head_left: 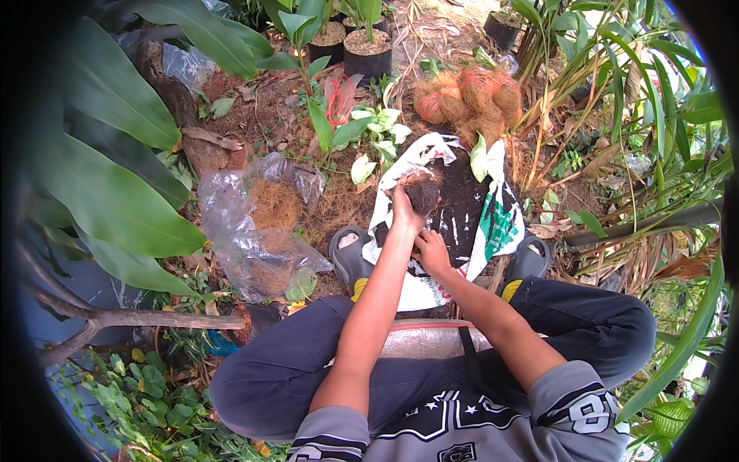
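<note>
A white plastic sack with green print lies opened between my feet, and dark potting soil fills it. Over its left part my left hand cups a brown clump of coconut fibre with soil. Just below, beside my left wrist, my right hand is low at the soil with its fingers curled; whatever they hold is hidden. A pale green leaf stands at the sack's far right side.
Bundles of coconut fibre tied with red string lie beyond the sack. To the left is a clear plastic bag with loose fibre. Black potted plants stand at the back. Large leaves and a cut branch reach in from the left.
</note>
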The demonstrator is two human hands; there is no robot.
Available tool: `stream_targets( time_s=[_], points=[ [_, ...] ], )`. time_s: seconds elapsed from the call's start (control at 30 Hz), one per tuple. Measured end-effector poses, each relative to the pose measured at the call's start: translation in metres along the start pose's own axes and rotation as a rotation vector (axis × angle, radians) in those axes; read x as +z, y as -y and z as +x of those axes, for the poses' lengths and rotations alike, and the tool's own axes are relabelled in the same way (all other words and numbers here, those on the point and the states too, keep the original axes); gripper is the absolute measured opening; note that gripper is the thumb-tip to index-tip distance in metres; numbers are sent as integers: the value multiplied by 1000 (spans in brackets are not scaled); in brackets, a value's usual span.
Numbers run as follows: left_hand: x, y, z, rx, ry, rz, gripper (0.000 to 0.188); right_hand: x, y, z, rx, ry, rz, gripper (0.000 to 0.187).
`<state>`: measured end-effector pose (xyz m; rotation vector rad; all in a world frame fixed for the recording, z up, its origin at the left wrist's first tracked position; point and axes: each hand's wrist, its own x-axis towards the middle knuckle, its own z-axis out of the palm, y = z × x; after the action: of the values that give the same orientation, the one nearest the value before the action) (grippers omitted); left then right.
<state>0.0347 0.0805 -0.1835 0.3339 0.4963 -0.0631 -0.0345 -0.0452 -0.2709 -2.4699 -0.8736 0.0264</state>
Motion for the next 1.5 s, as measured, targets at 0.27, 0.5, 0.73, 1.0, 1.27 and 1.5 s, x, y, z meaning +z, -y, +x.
stream_targets(
  time_s=[0.27, 0.5, 0.73, 1.0, 1.27, 1.5],
  points=[
    [-19, 20, 9, -85, -13, 65, 43, -26, -36, 26, 713, -76, 906, 41],
    [-21, 37, 0, -101, -8, 125, 50, -96, -32, 51, 798, -491, 1963, 30],
    [5, 55, -10, 61, -138, 412, 48, -105, 6, 61, 536, -606, 988, 30],
    [46, 46, -44, 231, -356, 1107, 59, -93, 18, 53, 595, -560, 855, 27],
    [84, 8, -54, 367, 48, 1645, 58, -124, -10, 53, 712, -319, 2144, 33],
    [71, 32, -59, 1265, 364, 1634, 26, -126, -7, 63, 500, -249, 2237, 35]
  ],
)
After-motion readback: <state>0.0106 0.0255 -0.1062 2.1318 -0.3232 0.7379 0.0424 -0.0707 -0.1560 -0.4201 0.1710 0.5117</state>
